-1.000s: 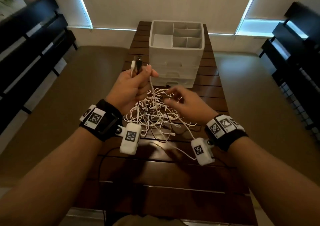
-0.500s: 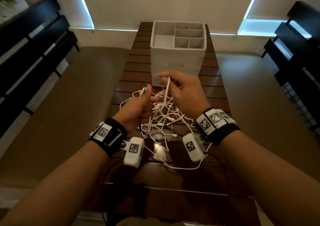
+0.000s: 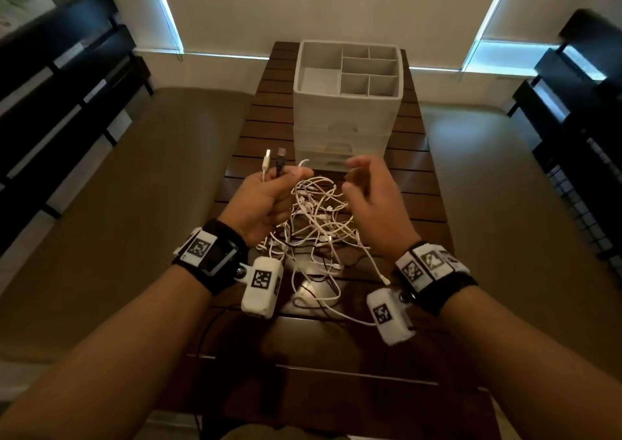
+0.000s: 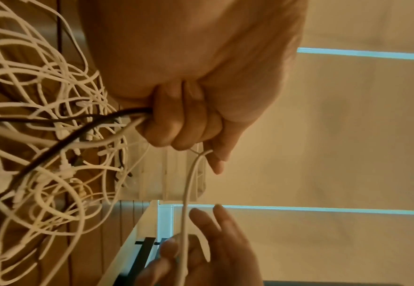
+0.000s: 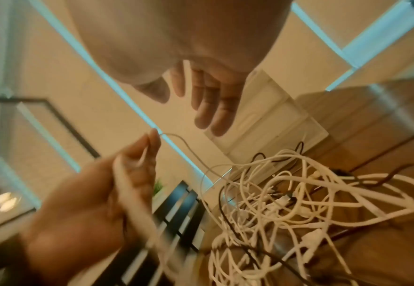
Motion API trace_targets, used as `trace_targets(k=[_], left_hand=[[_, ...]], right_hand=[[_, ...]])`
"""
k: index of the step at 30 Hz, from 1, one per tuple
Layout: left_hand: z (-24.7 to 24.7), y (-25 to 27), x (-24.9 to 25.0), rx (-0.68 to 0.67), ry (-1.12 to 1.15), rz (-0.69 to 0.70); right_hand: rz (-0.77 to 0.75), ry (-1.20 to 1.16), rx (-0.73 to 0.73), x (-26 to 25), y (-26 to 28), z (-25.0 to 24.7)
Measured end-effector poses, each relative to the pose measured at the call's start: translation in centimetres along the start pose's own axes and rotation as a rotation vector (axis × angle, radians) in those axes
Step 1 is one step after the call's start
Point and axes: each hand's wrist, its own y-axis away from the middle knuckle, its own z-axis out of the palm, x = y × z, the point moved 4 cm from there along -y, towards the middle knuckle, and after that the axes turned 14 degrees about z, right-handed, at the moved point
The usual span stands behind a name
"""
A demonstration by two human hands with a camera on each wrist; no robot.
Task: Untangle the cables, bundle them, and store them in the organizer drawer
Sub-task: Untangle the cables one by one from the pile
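Right now your left hand, left of centre in the head view, is fisted round two cable ends, a white plug and a black plug, both standing up out of the fist, and its thumb and forefinger also pinch a thin white strand. Your right hand, just right of centre, hangs with fingers loosely spread and grips nothing; in the left wrist view that thin strand runs across its fingers, though whether it touches them is unclear.

Between your hands sits the knotted heap of white and black charging cables on the dark slatted wooden table, with loose tails trailing towards the lower centre of the frame. The white plastic organizer with open top compartments stands behind the heap, upper centre; its front drawers look closed.

By my judgement you are only at the start: nothing is separated or bundled.

- Pull the held ends up hard and the loops will likely cinch into tighter knots.
- Lift too high and the whole heap may come up and slide off the near edge.
- A small connector could snag in a loop and strain if you tug.
- The heap lies close to the organizer front, so a strand may catch there when a drawer is opened.
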Motion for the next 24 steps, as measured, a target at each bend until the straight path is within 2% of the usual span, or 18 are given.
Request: trace_targets(k=[1,2,4,5,6,8,11,13,15,17,19,21,24], left_hand=[[0.0,0.4,-0.2,-0.01,-0.016,-0.004],[0.2,0.7,-0.4,-0.029,-0.037,0.0],[1.1,1.3,-0.6,-0.091,-0.083,0.003],[1.6,1.5,-0.8,-0.126,-0.108,-0.005],[1.9,1.7,-1.1,-0.154,-0.137,-0.018],[1.8,1.9,-1.6,-0.179,-0.197,-0.065],[1.0,2.3,-2.2,-0.165,-0.242,-0.117],[0.2,2.2,-2.3,-0.086,-0.202,-0.112],[-0.5,2.0,-2.2,-0.006,-0.136,-0.087],[-0.6,1.7,-1.9,0.023,-0.071,-0.06],[-0.3,1.3,-1.4,0.035,-0.031,-0.026],[-0.2,0.9,-0.9,0.067,-0.029,0.017],[-0.1,0.5,-0.2,0.086,-0.028,0.043]], right_hand=[[0.103,-0.045,-0.008,0.0,-0.5,-0.1],[0.202,-0.049,-0.087,-0.1,-0.9,0.2],[0.395,-0.067,-0.35,-0.2,-1.2,1.7],[0.455,-0.095,-0.431,-0.5,-1.3,2.2],[0.472,-0.132,-0.443,-0.7,-1.6,2.5],[0.431,-0.247,-0.341,-1.5,-2.7,2.5],[0.275,-0.378,-0.188,-2.7,-3.8,1.5],[0.173,-0.299,-0.168,-3.2,-3.9,1.0],[0.133,-0.12,-0.222,-3.0,-3.6,1.0],[0.107,-0.067,-0.27,-2.6,-2.7,1.1],[0.082,-0.061,-0.386,-2.4,-1.6,1.5],[0.074,0.062,-0.521,-1.4,-0.5,2.5],[0.085,0.211,-0.553,0.7,0.5,3.3]])
